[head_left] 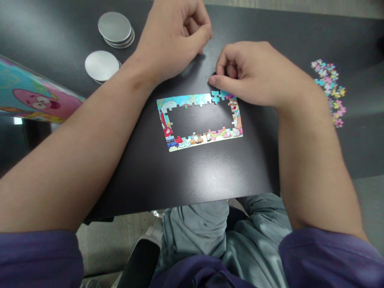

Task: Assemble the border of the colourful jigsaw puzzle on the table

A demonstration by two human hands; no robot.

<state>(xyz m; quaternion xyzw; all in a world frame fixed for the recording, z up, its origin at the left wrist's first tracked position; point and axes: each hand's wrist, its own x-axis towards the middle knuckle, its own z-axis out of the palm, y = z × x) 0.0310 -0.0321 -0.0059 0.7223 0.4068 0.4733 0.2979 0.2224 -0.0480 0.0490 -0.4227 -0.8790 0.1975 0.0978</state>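
A rectangular puzzle border [199, 137] of colourful joined pieces lies on the dark table [192, 172], with bare tabletop showing inside it. Near its top right corner, a blue puzzle piece [215, 96] sits at the top edge. My right hand [244, 72] is just above that corner, its fingers curled and thumb toward the index finger; whatever it holds, if anything, is hidden. Beyond the border, my left hand [184, 36] is curled above the table, thumb against the fingers, and its contents cannot be made out.
Loose puzzle pieces [328, 82] form a heap at the right. At the upper left are stacked silver discs [114, 27] and another silver disc [102, 66]. A colourful box [42, 98] with a pink cartoon figure stands at the left, partly behind my left forearm.
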